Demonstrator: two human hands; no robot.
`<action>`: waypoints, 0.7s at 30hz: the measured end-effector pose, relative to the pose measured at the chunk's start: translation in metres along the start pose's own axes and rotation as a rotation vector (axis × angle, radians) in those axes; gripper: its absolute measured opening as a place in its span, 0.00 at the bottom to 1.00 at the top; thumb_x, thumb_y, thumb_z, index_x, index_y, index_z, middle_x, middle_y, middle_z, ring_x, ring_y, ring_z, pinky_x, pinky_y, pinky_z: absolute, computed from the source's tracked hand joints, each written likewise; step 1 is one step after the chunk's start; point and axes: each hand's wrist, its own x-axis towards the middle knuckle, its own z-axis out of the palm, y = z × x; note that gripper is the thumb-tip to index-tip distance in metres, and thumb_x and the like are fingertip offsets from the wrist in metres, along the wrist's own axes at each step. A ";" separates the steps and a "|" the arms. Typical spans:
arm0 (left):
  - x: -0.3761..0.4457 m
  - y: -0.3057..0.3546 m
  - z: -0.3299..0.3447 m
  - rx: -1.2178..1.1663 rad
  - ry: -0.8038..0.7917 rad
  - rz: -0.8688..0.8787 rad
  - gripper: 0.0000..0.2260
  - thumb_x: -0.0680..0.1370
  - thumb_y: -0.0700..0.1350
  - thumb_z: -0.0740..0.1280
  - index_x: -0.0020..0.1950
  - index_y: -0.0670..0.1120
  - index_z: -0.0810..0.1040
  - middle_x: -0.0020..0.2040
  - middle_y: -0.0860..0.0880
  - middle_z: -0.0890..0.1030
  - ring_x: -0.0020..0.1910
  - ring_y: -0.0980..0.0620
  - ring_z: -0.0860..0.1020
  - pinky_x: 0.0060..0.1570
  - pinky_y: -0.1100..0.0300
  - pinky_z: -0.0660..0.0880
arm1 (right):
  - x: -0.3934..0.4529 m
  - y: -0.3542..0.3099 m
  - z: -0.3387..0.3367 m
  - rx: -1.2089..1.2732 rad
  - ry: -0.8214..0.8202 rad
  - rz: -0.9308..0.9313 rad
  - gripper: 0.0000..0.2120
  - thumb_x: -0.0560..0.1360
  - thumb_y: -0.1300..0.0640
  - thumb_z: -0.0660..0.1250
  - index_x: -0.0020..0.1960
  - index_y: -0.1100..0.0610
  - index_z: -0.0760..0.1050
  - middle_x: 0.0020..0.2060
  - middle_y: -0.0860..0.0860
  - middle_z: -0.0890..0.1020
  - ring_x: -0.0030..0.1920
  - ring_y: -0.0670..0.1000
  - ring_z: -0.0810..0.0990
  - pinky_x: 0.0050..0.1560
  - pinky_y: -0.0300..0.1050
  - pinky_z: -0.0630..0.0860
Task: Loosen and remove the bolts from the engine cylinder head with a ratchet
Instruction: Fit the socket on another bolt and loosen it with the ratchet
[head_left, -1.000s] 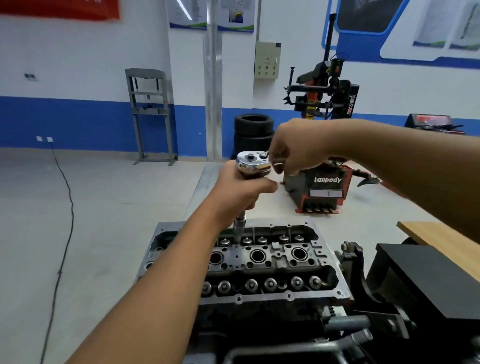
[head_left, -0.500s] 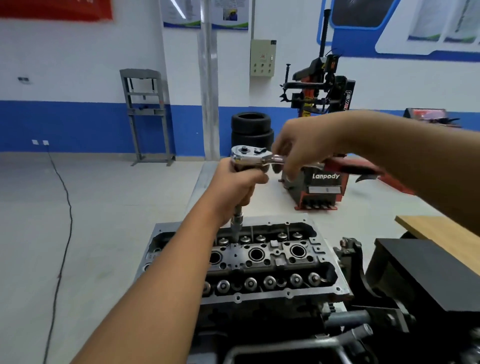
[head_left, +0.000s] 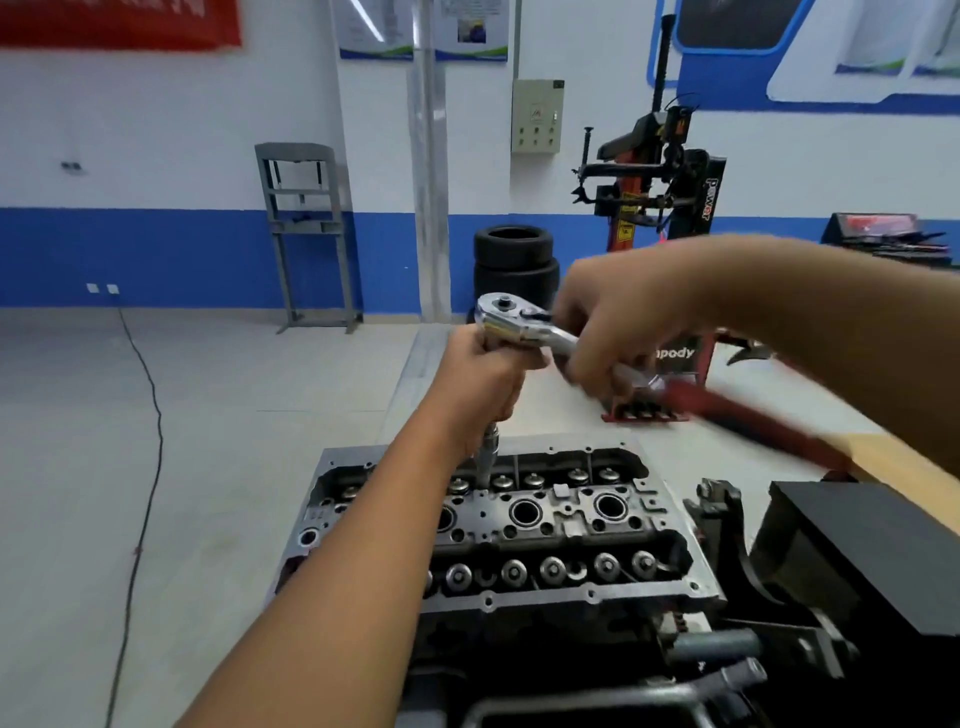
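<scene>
A: Where is the chrome ratchet with the red handle (head_left: 524, 325) sitting?

B: Upright over the grey metal cylinder head (head_left: 519, 525). The left hand (head_left: 485, 376) is curling round its extension; the right hand (head_left: 618, 325) is wrapping the shank. It is stiff and probably heavy, so gripping farther along the handle gives leverage.

A: And the head's recesses?

B: They are holding valve hardware; the bolt itself is hidden.

**Readable text**

Tyre changer (head_left: 655, 208), red and black, by the back wall: white "power" runs vertically on its black column; white "…pody" shows on its base, the first letters hidden behind the right hand (head_left: 618, 332). Wall posters, red banner and beige electrical box carry print too small or blurred to read.
</scene>
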 end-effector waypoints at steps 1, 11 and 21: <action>-0.001 0.000 -0.002 -0.016 -0.053 -0.011 0.14 0.77 0.31 0.66 0.34 0.44 0.77 0.25 0.48 0.63 0.24 0.53 0.58 0.27 0.59 0.53 | 0.006 0.012 -0.008 -0.084 0.085 0.035 0.04 0.72 0.61 0.74 0.45 0.54 0.83 0.39 0.53 0.87 0.41 0.54 0.86 0.42 0.49 0.81; 0.005 -0.007 0.000 0.016 0.053 -0.017 0.16 0.76 0.33 0.63 0.30 0.46 0.75 0.27 0.44 0.66 0.26 0.49 0.62 0.28 0.57 0.61 | -0.016 -0.007 0.036 0.096 0.106 -0.123 0.12 0.62 0.46 0.75 0.38 0.53 0.78 0.27 0.48 0.83 0.27 0.46 0.80 0.24 0.36 0.72; -0.005 -0.009 -0.016 -0.133 -0.179 -0.034 0.18 0.72 0.40 0.67 0.26 0.52 0.66 0.24 0.52 0.60 0.23 0.54 0.56 0.26 0.62 0.51 | 0.033 0.013 0.006 -0.553 0.609 0.002 0.06 0.76 0.55 0.67 0.52 0.50 0.80 0.43 0.50 0.80 0.47 0.55 0.77 0.54 0.52 0.73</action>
